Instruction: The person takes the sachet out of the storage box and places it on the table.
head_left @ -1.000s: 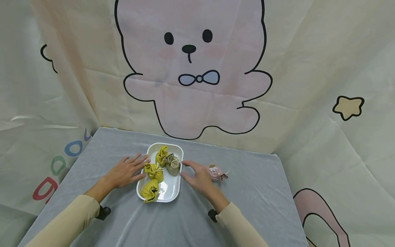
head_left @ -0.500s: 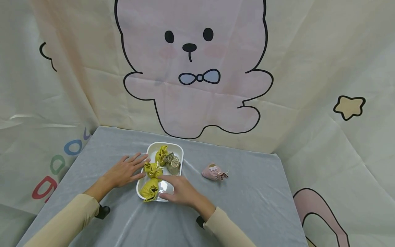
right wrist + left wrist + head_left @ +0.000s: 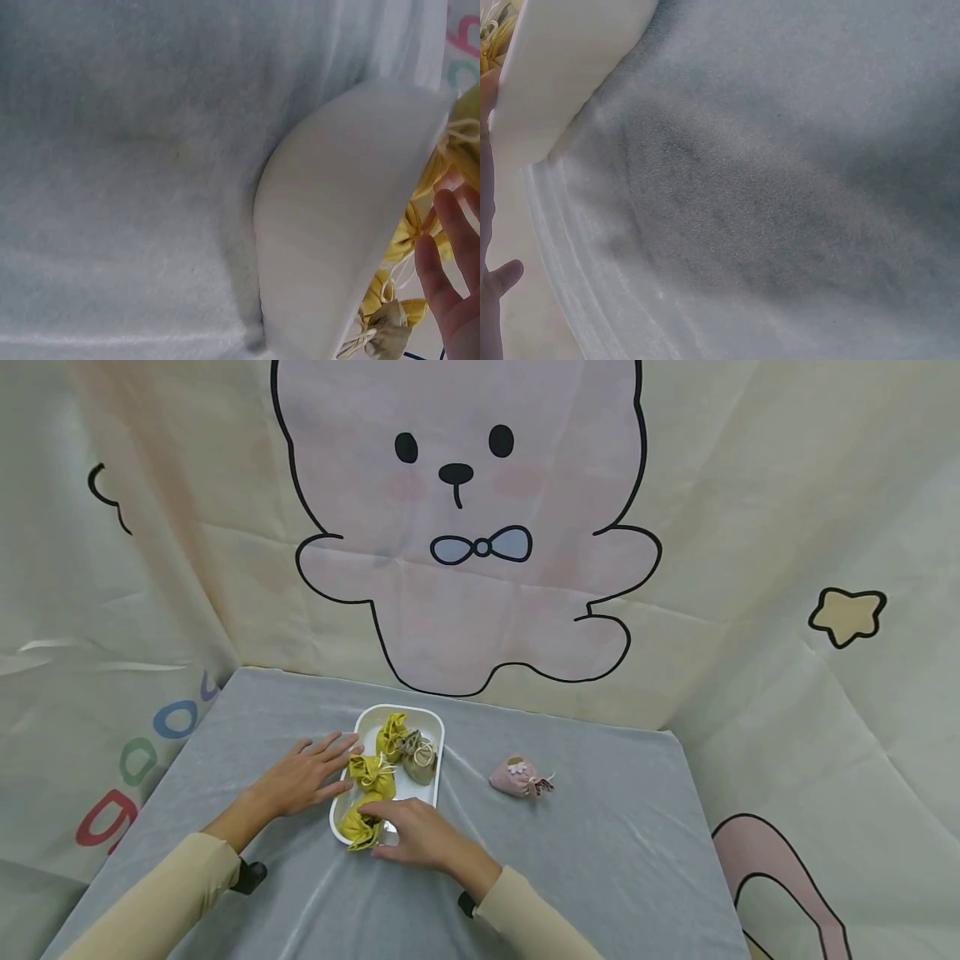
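Observation:
A white tray point(image 3: 412, 788) holds three yellow drawstring pouches along its left side: one at the back point(image 3: 390, 737), a middle pouch point(image 3: 372, 774) and a front pouch point(image 3: 354, 828). Beside the back one lies a grey-green pouch point(image 3: 419, 766). My left hand point(image 3: 303, 781) rests at the tray's left rim with fingers spread. My right hand point(image 3: 420, 835) reaches over the front right corner, thumb and fingers apart at the front yellow pouch. In the right wrist view the fingers point(image 3: 454, 225) extend beside the pouches, past the tray's outer wall point(image 3: 330, 217).
A pink drawstring pouch point(image 3: 516, 778) with a flower patch lies on the grey cloth-covered table point(image 3: 600, 827), right of the tray. Behind the table hangs a pale curtain point(image 3: 712, 485) printed with a cartoon bear.
My right hand has moved from the tray's right rim leftward and toward the front, over to the front yellow pouch. The pink pouch is now uncovered. My left hand has stayed at the left rim.

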`<state>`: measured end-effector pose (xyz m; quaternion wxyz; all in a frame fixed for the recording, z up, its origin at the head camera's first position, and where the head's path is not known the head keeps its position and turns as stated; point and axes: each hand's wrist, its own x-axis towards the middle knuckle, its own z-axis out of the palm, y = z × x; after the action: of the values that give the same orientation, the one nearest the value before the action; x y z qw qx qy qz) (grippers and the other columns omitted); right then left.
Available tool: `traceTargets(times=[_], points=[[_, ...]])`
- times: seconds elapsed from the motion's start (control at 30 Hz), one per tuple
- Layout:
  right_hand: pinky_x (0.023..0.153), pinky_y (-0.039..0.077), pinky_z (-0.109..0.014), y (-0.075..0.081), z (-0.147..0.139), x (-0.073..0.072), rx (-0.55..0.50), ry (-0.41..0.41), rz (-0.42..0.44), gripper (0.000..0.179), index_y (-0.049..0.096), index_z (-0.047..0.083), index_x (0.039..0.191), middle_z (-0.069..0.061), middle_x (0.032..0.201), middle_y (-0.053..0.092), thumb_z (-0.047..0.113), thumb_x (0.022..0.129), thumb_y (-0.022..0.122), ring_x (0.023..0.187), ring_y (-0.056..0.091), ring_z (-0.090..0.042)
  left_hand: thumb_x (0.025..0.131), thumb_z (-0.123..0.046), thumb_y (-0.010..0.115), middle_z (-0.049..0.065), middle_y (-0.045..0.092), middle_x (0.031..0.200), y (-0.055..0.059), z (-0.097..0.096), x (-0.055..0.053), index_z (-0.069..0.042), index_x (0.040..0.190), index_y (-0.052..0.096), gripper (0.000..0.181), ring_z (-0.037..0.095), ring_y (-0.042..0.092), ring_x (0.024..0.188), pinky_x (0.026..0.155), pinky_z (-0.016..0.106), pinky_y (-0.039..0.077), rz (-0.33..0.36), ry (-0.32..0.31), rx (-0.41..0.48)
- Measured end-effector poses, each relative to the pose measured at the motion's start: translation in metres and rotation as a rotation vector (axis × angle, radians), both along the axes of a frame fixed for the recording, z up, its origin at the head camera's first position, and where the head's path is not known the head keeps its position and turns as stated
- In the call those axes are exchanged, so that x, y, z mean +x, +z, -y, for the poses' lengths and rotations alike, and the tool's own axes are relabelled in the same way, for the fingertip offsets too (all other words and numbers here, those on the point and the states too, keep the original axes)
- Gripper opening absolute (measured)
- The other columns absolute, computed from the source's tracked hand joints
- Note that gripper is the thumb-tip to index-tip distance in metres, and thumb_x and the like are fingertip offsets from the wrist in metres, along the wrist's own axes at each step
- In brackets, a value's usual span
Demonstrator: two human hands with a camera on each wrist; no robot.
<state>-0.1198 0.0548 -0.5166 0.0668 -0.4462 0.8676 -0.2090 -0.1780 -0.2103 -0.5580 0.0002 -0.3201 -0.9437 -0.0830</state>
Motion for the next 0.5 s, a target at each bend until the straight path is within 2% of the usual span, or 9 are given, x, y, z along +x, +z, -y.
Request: traceTargets(times=[0.33, 0.5], points=[[0.088, 0.048, -0.018, -0.0051, 0.0088, 0.0028, 0.022, -0.034, 0.028, 0.057, 0.059, 0.017, 0.136, 0.008, 0.122, 0.069, 0.024, 0.085, 0.082, 0.1, 0.064, -0.001, 0.1, -0.048, 0.055, 0.007, 0.035, 0.16, -0.0011, 0.0015, 0.0014, -0.014, 0.149, 0.049, 0.06, 0.036, 0.032, 0.145, 0.104, 0.064, 0.034, 0.02, -0.005, 0.018], [0.081, 0.049, -0.018, -0.0077, 0.0081, 0.0027, 0.009, -0.055, 0.016, 0.047, 0.064, 0.017, 0.131, 0.009, 0.113, 0.072, 0.022, 0.086, 0.079, 0.092, 0.066, -0.003, 0.1, -0.047, 0.055, 0.008, 0.035, 0.159, -0.0003, 0.0008, 0.0016, -0.014, 0.148, 0.049, 0.059, 0.036, 0.033, 0.144, 0.104, 0.064, 0.034, 0.014, -0.001, 0.016]])
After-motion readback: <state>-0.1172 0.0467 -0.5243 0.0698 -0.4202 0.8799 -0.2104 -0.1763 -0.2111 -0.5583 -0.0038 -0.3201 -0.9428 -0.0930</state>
